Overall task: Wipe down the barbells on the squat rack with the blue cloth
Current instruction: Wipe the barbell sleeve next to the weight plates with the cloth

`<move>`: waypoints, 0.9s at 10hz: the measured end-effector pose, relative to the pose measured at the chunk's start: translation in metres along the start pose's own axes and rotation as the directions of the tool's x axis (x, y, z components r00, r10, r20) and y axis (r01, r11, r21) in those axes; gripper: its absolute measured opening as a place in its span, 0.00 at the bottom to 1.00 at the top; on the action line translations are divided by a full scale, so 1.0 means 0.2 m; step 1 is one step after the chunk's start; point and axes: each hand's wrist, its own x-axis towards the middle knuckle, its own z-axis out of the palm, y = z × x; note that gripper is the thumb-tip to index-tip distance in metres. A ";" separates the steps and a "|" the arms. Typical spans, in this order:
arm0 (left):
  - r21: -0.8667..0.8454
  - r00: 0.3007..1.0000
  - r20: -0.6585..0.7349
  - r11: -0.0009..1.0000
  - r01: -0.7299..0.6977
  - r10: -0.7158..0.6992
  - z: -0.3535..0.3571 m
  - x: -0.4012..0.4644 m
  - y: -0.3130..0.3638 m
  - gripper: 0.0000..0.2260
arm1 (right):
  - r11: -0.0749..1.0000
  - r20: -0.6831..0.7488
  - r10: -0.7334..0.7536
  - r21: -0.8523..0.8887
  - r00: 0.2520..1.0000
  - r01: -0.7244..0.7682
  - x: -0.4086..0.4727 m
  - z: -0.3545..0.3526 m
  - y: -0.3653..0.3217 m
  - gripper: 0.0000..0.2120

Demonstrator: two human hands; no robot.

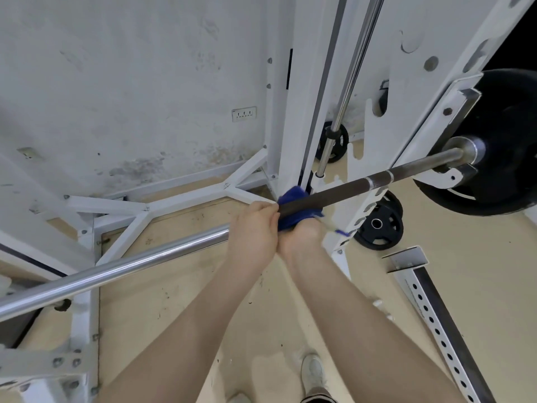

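The blue cloth sits at the centre of the frame, wrapped round the barbell where its dark stretch begins; the right hand grips the cloth from below, fingers curled round bar and fabric, while the left hand touches it on the left, fingers closed round the bar. Left of the hands the bar runs bright and shiny toward the lower left edge; to the right it looks dull and dark up to the collar and black plate at right. By my judgement the dark stretch is yet to be wiped; a second bar stands upright in the white rack at upper centre, apparently untouched.
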 end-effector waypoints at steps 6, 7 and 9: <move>0.086 0.999 -0.029 0.996 0.028 -0.025 -0.01 0.07 0.04 0.15 | 0.990 -0.065 0.139 0.050 0.988 -0.135 0.05 0.01 -0.13 0.09; 0.285 0.996 0.007 0.955 0.081 -0.086 0.02 0.07 0.09 0.13 | 0.696 -0.268 -0.199 -0.716 0.943 -0.057 0.18 -0.03 -0.39 0.17; 0.494 0.993 0.004 0.863 0.100 -0.117 0.15 0.09 0.29 0.15 | 0.995 -0.049 0.009 0.095 0.999 -0.005 0.21 -0.07 -0.54 0.06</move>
